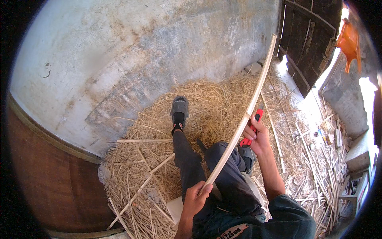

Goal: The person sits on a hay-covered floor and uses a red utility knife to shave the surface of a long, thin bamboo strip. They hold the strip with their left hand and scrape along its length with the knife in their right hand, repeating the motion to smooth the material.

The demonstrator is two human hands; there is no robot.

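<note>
Across the top and upper left of the frame stretches a stained grey-white wall [119, 51], its paint blotched with brown and blue-grey patches. Below it, a wide bed of dry straw [217, 123] and loose shavings covers the middle of the frame and runs out to the lower left and lower right. A dark brown panel [51, 167] fills the lower left, edged by a curved band, and a dark plank door [308, 40] stands in the upper right. At the lower centre the person's dark trousers [234, 183] show, one leg reaching forward over the straw, the other bent.

A long, pale strip [238, 132] slants over the bent leg, from the lower centre up to the upper right, with a small step in its surface near the middle. An orange plastic chair [349, 42] shows at the far upper right. Left of centre, a dark sandal [180, 105] is on the outstretched foot.

The left hand [195, 198], at the lower centre, pinches the strip's near end between thumb and fingers. The right hand [258, 135], right of centre, is curled around a red-and-black cutter [258, 115], close beside the strip's middle; whether its fingertips also touch the strip is unclear.
</note>
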